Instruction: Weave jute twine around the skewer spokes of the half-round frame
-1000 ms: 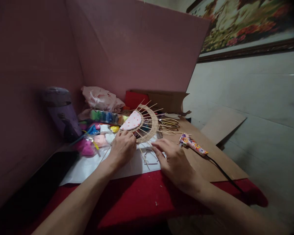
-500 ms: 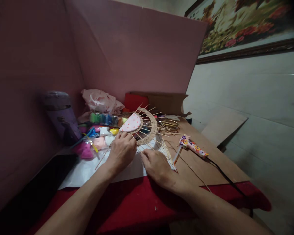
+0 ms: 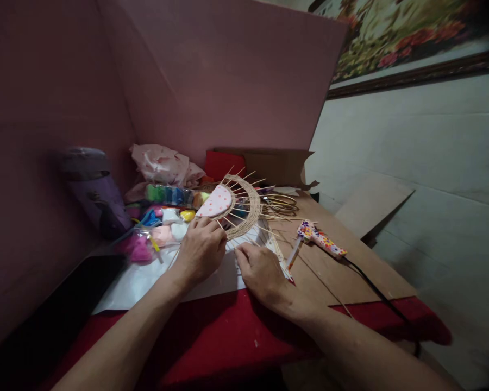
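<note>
My left hand [image 3: 204, 244] is closed on the lower left end of a fan-shaped weaving [image 3: 250, 209]. Thin sticks spread out from its middle, and a band of brown twine is woven through them. At its centre is a half-round patch of pale pink cloth [image 3: 215, 202] with red dots. Just right of the left hand, below the woven band, my right hand [image 3: 263, 274] has thumb and forefinger pinched together. Whatever those fingertips hold is too small to make out. Both hands are above a white sheet [image 3: 224, 282].
A flower-patterned glue gun [image 3: 321, 241] with a black cord lies on cardboard [image 3: 330, 285] to the right. Bags of coloured clay [image 3: 171, 216], a purple tumbler [image 3: 100, 198] and bundled dotted cloth [image 3: 163, 165] stand at the left and back. Red cloth [image 3: 228, 326] covers the front edge.
The weaving has tilted slightly, and the stick by my left wrist shows less. Both hands keep nearly the same place and grip. The camera view has shifted a little.
</note>
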`<state>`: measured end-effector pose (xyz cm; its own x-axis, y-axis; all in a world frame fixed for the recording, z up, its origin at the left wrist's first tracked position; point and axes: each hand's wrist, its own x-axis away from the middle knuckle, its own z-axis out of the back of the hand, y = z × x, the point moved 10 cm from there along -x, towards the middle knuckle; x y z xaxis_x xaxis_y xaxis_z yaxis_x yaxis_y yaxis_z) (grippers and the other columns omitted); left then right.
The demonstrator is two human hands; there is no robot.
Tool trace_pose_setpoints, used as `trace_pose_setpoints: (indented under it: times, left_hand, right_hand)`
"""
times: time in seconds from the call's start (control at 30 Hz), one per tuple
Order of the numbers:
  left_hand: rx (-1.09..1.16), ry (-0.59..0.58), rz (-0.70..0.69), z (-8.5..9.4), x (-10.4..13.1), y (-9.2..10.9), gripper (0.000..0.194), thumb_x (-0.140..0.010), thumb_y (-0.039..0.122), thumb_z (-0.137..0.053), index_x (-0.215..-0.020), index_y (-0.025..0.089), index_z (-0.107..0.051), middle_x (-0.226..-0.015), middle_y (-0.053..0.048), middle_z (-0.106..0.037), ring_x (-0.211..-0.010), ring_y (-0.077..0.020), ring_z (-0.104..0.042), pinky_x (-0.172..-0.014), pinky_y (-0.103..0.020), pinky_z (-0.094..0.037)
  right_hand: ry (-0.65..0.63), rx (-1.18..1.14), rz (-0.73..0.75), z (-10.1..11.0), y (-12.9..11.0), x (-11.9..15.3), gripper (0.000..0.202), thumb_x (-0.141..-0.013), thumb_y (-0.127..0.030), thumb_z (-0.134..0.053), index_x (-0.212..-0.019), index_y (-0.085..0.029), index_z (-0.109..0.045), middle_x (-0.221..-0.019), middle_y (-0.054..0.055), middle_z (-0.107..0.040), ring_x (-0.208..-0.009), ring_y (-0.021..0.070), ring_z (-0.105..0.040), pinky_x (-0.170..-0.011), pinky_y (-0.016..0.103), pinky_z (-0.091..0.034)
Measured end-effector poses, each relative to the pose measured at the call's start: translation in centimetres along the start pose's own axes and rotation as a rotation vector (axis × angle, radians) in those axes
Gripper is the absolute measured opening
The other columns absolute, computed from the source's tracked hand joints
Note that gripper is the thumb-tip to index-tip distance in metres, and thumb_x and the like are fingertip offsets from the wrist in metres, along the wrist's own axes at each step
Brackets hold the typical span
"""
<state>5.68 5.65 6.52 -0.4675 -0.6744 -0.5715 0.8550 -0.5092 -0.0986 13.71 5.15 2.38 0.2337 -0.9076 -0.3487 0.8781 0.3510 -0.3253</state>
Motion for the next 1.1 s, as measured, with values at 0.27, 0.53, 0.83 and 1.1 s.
trace_pose_setpoints:
  times: [0.27,0.53,0.83,1.1]
  left_hand:
    - [0.048,0.014,-0.044,0.3,0.1,0.1,0.018,-0.078,0.018,-0.054,-0.064,0.019,-0.064,-0.075,-0.004,-0.062,-0.085,-0.0222,-0.05,-0.075,-0.038,-0.034]
    - [0.051,0.083,-0.07,1.0,0.2,0.5,0.016,-0.081,0.019,-0.053,-0.078,0.023,-0.068,-0.075,-0.004,-0.063,-0.082,-0.0218,-0.05,-0.075,-0.039,-0.034]
    - [-0.016,0.077,-0.138,1.5,0.2,1.4,0.017,-0.078,0.017,-0.054,-0.076,0.024,-0.069,-0.072,-0.004,-0.06,-0.082,-0.023,-0.049,-0.073,-0.039,-0.033]
    - [0.024,0.102,-0.094,1.8,0.3,1.0,0.017,-0.075,0.015,-0.056,-0.074,0.026,-0.069,-0.076,-0.004,-0.061,-0.085,-0.0226,-0.048,-0.074,-0.039,-0.033]
  right_hand:
    - [0.024,0.017,-0.015,0.2,0.2,0.1,0.023,-0.088,-0.022,-0.042,-0.075,-0.018,-0.06,-0.073,0.004,-0.069,-0.065,0.0151,-0.061,-0.054,0.028,-0.022]
    - [0.071,-0.034,-0.019,0.3,0.4,0.0,0.024,-0.089,-0.022,-0.041,-0.076,-0.019,-0.061,-0.071,0.004,-0.069,-0.063,0.0142,-0.06,-0.055,0.026,-0.025]
    - [0.079,-0.07,-0.07,0.3,1.0,-0.1,0.025,-0.089,-0.022,-0.04,-0.076,-0.017,-0.061,-0.068,0.005,-0.067,-0.063,0.0151,-0.06,-0.054,0.026,-0.026]
    - [0.081,-0.052,-0.05,0.4,0.8,-0.1,0.025,-0.089,-0.022,-0.04,-0.077,-0.018,-0.061,-0.069,0.004,-0.068,-0.063,0.0151,-0.059,-0.054,0.026,-0.026]
